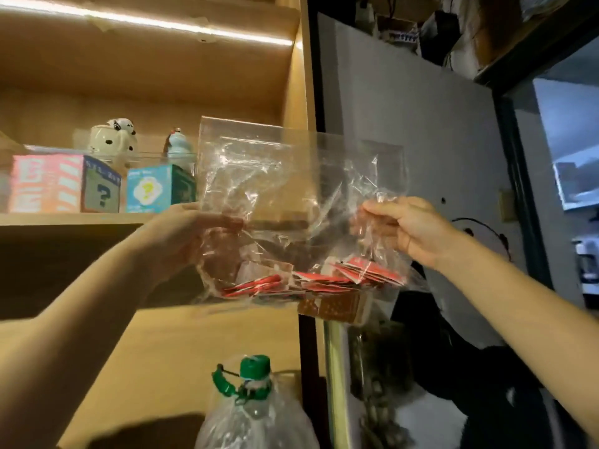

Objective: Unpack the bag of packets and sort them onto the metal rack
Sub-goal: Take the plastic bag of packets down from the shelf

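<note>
A clear plastic bag (285, 189) hangs in mid-air in front of a wooden shelf unit. Several red packets (324, 280) lie heaped along its bottom. My left hand (191, 228) grips the bag's left side, with its fingers seen through the film. My right hand (411, 228) pinches the crumpled right side of the bag at about the same height. The bag's upper part stands up flat and holds nothing. No metal rack can be made out for certain.
On the wooden shelf (64, 218) stand a pink box (61, 183), a teal box (158, 187) and small figurines (113, 137). A plastic-wrapped bottle with a green cap (254, 371) stands below. A grey panel (421, 140) and dark clutter fill the right.
</note>
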A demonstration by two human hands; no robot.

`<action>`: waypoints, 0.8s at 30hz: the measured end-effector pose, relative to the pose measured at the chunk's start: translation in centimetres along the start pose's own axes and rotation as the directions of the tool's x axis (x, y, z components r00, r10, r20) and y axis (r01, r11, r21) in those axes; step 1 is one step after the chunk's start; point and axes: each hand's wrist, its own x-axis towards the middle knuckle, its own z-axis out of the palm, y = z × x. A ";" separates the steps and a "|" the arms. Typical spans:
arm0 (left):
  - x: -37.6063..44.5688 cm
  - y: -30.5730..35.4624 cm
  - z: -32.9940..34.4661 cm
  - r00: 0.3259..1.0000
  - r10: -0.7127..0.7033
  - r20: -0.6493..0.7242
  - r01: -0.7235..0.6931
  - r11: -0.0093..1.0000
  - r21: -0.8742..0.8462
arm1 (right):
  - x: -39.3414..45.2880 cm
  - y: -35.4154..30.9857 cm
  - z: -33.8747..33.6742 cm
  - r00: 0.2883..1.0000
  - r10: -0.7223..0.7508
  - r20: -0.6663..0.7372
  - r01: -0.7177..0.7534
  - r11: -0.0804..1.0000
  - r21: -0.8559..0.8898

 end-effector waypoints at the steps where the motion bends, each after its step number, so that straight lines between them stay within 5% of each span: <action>1: -1.3 -0.3 0.3 0.999 -0.034 0.009 0.034 0.999 0.007 | -1.3 0.5 0.0 1.000 0.029 -0.009 -0.029 0.999 -0.013; 15: -16.9 -10.6 1.5 0.984 -0.172 0.041 0.175 0.978 -0.111 | -17.4 9.4 0.0 0.972 0.233 0.030 -0.233 0.973 0.000; 24: -30.3 -14.8 2.8 0.943 -0.320 -0.090 0.315 0.947 -0.062 | -28.0 15.6 1.2 0.900 0.432 0.061 -0.431 0.902 -0.028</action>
